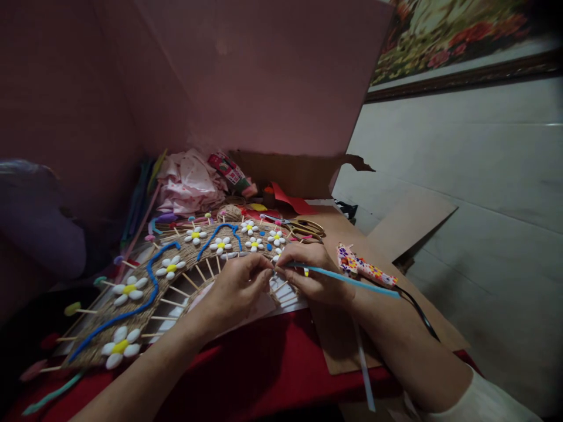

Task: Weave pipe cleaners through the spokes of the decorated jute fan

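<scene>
My left hand (241, 284) and my right hand (314, 272) meet fingertip to fingertip above an arch-shaped craft wrapped in twine (145, 272). Both are closed in a pinch on a light blue pipe cleaner (352, 280); its long tail runs right across my right hand and wrist, and the pinched end is hidden by the fingers. White daisies with yellow centres (170, 268) and wavy dark blue pipe cleaner strips (152, 281) decorate the twine. Wooden sticks (200, 274) radiate from the arch's edges, the outer ones tipped with coloured pieces.
Gold-handled scissors (308, 227) lie behind my right hand. A flower-patterned glue gun (365, 268) with a black cord rests on cardboard (343, 346) at right. A twine ball (229, 213) and crumpled pink plastic (191, 181) sit at the back. Red cloth (250, 363) covers the table's front.
</scene>
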A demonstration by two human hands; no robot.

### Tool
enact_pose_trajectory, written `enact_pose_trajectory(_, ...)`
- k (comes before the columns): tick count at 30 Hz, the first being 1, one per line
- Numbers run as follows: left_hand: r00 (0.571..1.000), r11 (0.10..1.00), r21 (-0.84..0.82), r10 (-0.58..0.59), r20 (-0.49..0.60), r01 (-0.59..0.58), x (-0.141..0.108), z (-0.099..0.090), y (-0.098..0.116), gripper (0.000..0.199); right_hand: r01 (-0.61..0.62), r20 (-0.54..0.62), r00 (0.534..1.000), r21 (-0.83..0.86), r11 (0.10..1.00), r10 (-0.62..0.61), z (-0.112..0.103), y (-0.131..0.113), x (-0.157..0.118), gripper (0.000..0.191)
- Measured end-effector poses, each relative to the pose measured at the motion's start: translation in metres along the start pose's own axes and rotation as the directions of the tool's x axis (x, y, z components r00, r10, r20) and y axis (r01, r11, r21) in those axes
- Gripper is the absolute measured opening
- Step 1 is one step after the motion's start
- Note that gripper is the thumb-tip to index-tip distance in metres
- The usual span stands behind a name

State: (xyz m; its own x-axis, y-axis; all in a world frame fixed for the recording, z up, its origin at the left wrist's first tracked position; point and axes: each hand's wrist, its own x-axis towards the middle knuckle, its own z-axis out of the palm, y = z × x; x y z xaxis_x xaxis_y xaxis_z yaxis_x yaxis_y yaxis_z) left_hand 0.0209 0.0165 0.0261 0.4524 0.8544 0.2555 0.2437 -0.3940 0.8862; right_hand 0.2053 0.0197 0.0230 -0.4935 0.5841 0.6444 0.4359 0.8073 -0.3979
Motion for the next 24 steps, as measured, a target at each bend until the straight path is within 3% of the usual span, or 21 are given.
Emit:
enact_pose_trajectory(9,0.973,0.945,-0.237,-0.229,0.011,0.225,0.0032,0.0030,-0.0015,0.022,-0.023,-0.041,0.999,0.042,0.999,0.024,0.0005,-0.0028,0.0000,0.005)
enact_pose_trajectory(12,0.972,0.921,-0.311,-0.229,0.054,0.235,0.0018,0.0031,0.0027,0.024,-0.056,-0.061,0.996,0.053,0.997,0.060,0.0004,-0.0028,0.0003,0.007)
enact_pose_trajectory(20,0.973,0.900,-0.381,-0.229,0.000,0.212,0.0026,0.0023,0.0047,0.025,-0.091,-0.047,0.994,0.123,0.988,0.098,-0.0007,-0.0013,-0.0009,0.006)
enact_pose_trajectory(24,0.976,0.899,-0.385,-0.215,0.029,0.210,0.0017,0.0008,0.0045,0.026,-0.121,-0.033,0.991,0.157,0.980,0.127,-0.0011,-0.0014,-0.0016,0.007)
